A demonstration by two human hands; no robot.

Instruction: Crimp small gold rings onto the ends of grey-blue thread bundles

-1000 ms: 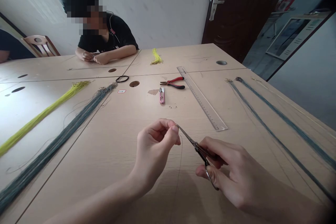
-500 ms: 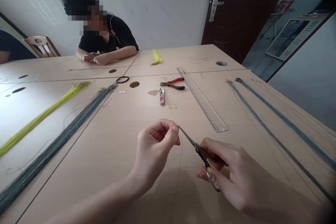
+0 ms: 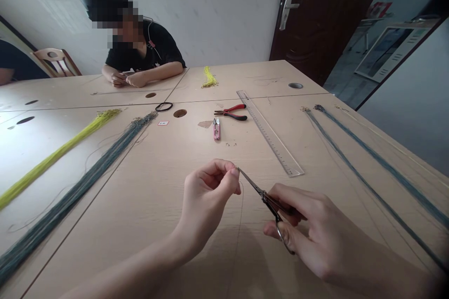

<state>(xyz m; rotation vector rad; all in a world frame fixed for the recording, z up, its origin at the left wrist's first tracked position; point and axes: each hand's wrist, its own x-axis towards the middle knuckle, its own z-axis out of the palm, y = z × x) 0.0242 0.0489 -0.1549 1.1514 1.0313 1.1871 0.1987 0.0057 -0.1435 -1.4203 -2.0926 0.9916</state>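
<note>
Near the middle of the view, my left hand (image 3: 210, 201) pinches a thin cord (image 3: 241, 210) between thumb and index finger; the cord hangs down toward the table's near side. My right hand (image 3: 308, 224) is closed on the handles of metal scissors (image 3: 264, 196), thumb in the lower loop. The scissors' tips touch or nearly touch a tiny gold-coloured bit at my left fingertips. Whether the blades are fully closed is hard to tell.
Beyond my hands lie pink snips (image 3: 216, 129), red-handled pliers (image 3: 231, 112) and a clear ruler (image 3: 270, 135). Yellow cords (image 3: 56, 156) and blue-grey cords (image 3: 80, 187) lie left, more blue-grey cords (image 3: 379, 163) right. A person (image 3: 143, 56) sits across the table.
</note>
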